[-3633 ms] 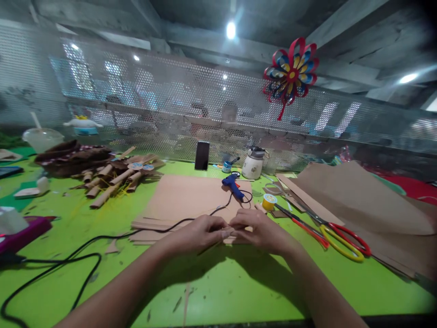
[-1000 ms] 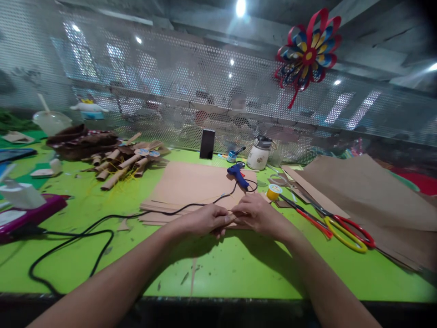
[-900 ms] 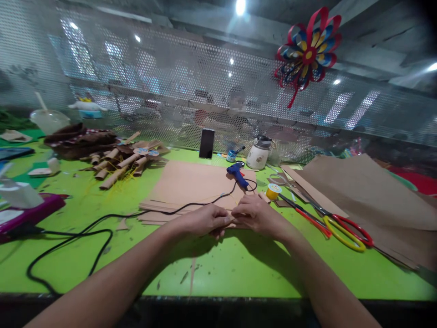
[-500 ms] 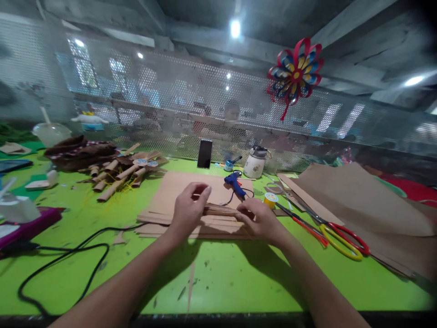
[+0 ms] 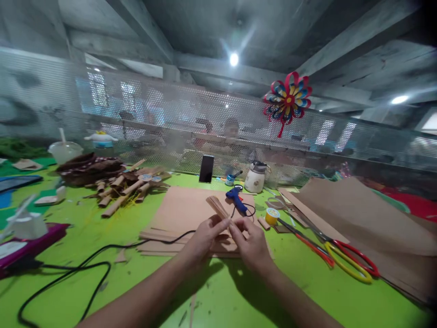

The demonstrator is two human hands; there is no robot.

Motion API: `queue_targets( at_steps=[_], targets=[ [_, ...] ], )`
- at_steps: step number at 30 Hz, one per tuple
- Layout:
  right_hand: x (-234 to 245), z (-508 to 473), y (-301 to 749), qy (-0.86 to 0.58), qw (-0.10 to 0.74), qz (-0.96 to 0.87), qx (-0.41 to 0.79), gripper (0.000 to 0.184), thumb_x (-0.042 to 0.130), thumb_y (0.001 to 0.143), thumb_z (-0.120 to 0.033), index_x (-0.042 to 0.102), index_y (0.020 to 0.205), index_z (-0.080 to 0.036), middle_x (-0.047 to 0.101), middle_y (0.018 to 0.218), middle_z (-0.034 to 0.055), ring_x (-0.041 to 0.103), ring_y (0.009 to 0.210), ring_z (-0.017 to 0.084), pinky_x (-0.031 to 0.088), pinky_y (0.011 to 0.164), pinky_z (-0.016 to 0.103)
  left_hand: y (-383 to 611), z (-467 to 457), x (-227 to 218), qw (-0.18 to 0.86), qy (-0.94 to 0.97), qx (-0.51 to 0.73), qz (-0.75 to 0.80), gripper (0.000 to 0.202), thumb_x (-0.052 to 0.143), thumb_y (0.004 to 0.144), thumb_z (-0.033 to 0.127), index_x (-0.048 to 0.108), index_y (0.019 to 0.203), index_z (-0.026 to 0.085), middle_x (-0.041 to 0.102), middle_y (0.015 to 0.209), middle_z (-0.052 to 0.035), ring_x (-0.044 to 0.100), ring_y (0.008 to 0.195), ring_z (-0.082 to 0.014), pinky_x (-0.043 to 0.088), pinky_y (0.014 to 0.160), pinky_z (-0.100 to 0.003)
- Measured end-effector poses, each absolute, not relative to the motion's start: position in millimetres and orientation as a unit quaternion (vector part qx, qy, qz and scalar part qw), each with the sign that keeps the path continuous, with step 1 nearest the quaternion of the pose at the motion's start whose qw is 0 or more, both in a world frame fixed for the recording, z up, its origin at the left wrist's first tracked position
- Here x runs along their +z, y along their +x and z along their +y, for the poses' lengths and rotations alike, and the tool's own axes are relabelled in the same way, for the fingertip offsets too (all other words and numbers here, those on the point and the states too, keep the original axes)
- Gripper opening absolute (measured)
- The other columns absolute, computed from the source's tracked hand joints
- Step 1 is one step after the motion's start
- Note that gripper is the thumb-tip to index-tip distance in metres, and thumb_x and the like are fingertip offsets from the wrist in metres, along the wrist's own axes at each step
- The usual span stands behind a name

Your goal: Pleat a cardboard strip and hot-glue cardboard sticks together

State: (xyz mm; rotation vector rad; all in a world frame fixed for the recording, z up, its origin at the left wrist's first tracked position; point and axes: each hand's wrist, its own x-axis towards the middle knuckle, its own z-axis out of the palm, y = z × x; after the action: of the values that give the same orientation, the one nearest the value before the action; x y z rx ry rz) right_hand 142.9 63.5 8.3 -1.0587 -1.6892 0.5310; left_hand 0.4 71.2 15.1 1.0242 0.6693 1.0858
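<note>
My left hand [image 5: 204, 236] and my right hand [image 5: 251, 243] meet over the near edge of a stack of brown cardboard sheets [image 5: 177, 212]. Together they pinch the lower end of a folded, pleated strip of brown paper [image 5: 218, 207], which slants up and away to the left. Both hands have their fingers closed on it. A blue glue gun [image 5: 236, 199] lies just beyond the strip on the cardboard, its black cord [image 5: 85, 259] trailing left across the green table [image 5: 136, 282].
Red and yellow scissors [image 5: 341, 259] and a small yellow spool [image 5: 271, 215] lie to the right, by large brown paper sheets [image 5: 358, 214]. Rolled paper tubes [image 5: 123, 191] are piled at back left. A phone [image 5: 206, 168], a white jar [image 5: 254, 177] and a perforated screen stand behind.
The hands were pressing the folded strip flat on the cardboard. They have lifted it, and it now stands slanted upward, held at its lower end. The camera has tilted up.
</note>
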Motion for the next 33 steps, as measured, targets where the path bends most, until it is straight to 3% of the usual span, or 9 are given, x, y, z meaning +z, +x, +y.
queue_targets(
  at_steps=[9, 16, 24, 33],
  targets=[
    [4, 64, 131, -0.439, 0.524, -0.555, 0.474, 0.039, 0.067, 0.074, -0.053, 0.057, 0.077, -0.016, 0.059, 0.055, -0.0011, 0.053, 0.049, 0.012, 0.042, 0.049, 0.023, 0, 71, 14, 0.689, 0.396, 0.505, 0.337, 0.03, 0.074, 0.069, 0.032, 0.065, 0.091, 0.013, 0.068, 0.082, -0.0098, 0.064, 0.07, -0.0178, 0.049, 0.066, -0.029],
    [5, 58, 124, -0.395, 0.513, -0.499, 0.577, 0.042, 0.073, 0.067, -0.053, 0.055, 0.076, -0.016, 0.062, 0.057, -0.0012, 0.057, 0.048, 0.011, 0.048, 0.053, 0.025, 0, 72, 13, 0.696, 0.381, 0.502, 0.344, 0.024, 0.074, 0.068, 0.03, 0.064, 0.083, 0.014, 0.058, 0.059, 0.0001, 0.053, 0.048, -0.01, 0.048, 0.061, -0.027],
    [3, 57, 126, -0.399, 0.51, -0.481, 0.591, 0.04, 0.075, 0.064, -0.051, 0.056, 0.074, -0.017, 0.062, 0.057, -0.0012, 0.056, 0.049, 0.012, 0.048, 0.052, 0.026, -1, 73, 13, 0.687, 0.388, 0.491, 0.37, 0.024, 0.074, 0.066, 0.027, 0.062, 0.081, 0.014, 0.058, 0.061, 0.0002, 0.052, 0.047, -0.0101, 0.047, 0.056, -0.027],
    [2, 58, 128, -0.401, 0.45, -0.519, 0.606, 0.04, 0.076, 0.065, -0.049, 0.057, 0.077, -0.016, 0.062, 0.06, 0.0008, 0.061, 0.055, 0.014, 0.049, 0.06, 0.029, -13, 83, 17, 0.656, 0.388, 0.5, 0.41, 0.027, 0.075, 0.062, 0.024, 0.066, 0.083, 0.011, 0.066, 0.069, -0.0066, 0.06, 0.06, -0.0159, 0.048, 0.054, -0.025]
  ],
)
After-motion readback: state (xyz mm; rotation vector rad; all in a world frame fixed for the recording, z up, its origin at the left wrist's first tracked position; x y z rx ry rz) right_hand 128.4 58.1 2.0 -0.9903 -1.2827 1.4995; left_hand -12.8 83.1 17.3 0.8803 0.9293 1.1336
